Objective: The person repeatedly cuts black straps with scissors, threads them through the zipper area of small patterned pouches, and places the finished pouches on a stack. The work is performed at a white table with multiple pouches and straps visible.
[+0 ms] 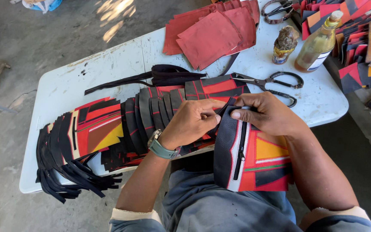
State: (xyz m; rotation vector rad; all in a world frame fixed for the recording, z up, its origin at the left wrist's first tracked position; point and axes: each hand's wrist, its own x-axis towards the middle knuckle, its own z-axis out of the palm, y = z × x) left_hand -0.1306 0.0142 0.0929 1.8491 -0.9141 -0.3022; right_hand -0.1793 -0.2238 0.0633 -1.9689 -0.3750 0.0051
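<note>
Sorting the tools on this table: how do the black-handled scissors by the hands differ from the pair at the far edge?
The black-handled scissors lie alone on bare white table just beyond the right hand, in full view; the far scissors sit at the table's far edge beside the stacked coloured pieces, partly cut off by the frame. The near pair's handles are black, the far pair's brownish. Both lie flat, untouched.
</note>
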